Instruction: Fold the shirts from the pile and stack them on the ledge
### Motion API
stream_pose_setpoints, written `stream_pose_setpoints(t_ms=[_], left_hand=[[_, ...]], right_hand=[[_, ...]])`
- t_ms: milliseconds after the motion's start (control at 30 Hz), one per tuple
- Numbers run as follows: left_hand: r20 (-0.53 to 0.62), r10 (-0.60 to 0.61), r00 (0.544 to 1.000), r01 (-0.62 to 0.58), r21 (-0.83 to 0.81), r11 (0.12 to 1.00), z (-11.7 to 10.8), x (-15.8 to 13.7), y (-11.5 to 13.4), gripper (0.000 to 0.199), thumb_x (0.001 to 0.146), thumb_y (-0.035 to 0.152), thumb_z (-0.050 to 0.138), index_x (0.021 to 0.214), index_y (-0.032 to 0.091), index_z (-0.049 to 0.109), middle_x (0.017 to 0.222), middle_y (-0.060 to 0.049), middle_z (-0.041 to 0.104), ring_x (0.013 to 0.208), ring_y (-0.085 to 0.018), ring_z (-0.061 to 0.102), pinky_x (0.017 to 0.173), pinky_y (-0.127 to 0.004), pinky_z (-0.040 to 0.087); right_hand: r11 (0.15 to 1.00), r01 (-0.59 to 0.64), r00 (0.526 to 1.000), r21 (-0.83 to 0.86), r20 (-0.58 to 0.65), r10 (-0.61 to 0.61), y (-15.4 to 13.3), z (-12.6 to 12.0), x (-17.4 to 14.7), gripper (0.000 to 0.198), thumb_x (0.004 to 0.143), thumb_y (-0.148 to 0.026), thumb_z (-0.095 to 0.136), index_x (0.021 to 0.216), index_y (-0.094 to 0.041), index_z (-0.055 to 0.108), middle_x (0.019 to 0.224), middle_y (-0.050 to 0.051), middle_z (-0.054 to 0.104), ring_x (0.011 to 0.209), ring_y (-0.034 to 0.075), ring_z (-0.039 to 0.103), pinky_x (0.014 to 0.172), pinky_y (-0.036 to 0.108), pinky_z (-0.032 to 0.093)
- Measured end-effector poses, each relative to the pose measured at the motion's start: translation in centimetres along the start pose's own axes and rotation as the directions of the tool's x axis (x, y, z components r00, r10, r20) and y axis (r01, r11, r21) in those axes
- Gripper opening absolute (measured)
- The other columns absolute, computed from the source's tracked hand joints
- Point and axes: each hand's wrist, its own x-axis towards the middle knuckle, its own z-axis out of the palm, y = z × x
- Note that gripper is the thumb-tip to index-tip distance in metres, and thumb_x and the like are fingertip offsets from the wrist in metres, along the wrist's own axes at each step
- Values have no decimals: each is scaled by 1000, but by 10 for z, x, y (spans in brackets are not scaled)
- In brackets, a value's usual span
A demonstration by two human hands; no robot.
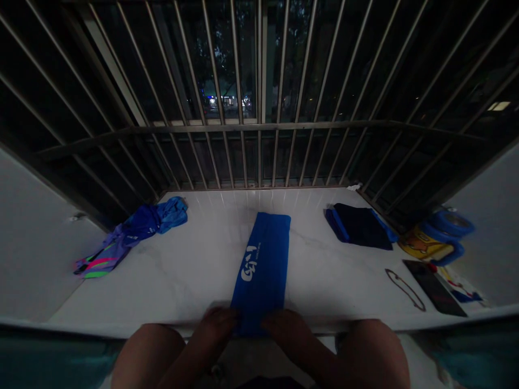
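A bright blue garment [263,254], folded lengthwise into a long strip, lies flat on the white ledge. White lettering shows along its left side, and its near end reaches the ledge's front edge. At the near left corner, my left hand [219,323] has its fingers closed on the cloth. My right hand [284,327] grips the same end from the right, fingers bent over the fabric. Dim light leaves the fingertips of both hands hard to make out.
Crumpled blue and purple clothes [141,224] lie at the left. At the right are folded dark blue clothes [360,226], a blue-and-yellow container [432,240], a thin looped cord [405,290] and a dark flat rectangle [433,289]. Metal bars [259,128] stand behind the white ledge [194,259].
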Motion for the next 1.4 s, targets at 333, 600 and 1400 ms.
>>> stream_pose_setpoints(t_ms=[333, 600, 1400], left_hand=[[292, -254, 922, 387, -686, 616, -115, 84, 25, 29, 103, 51, 69, 106, 24, 81, 96, -1, 81, 89, -20, 71, 82, -29, 55], [193, -616, 764, 548, -697, 462, -60, 267, -59, 40, 88, 47, 84, 114, 17, 77, 89, -6, 80, 80, -20, 74, 74, -31, 57], [-156, -732, 663, 650, -365, 666, -13, 264, -88, 29, 99, 19, 68, 127, 19, 67, 102, -8, 80, 93, -22, 77, 89, -33, 56]], right_hand=[[600, -421, 903, 680, 375, 208, 23, -149, 40, 30, 100, -47, 73, 122, -27, 80, 120, 2, 82, 106, 23, 76, 91, 30, 56], [720, -647, 762, 251, 240, 601, 158, -155, 146, 28, 102, -33, 67, 126, -21, 76, 110, 7, 81, 102, 25, 74, 91, 34, 58], [806, -580, 813, -120, -36, 581, 159, -93, 188, 34, 115, -39, 53, 136, -18, 68, 143, 17, 67, 134, 30, 57, 110, 40, 44]])
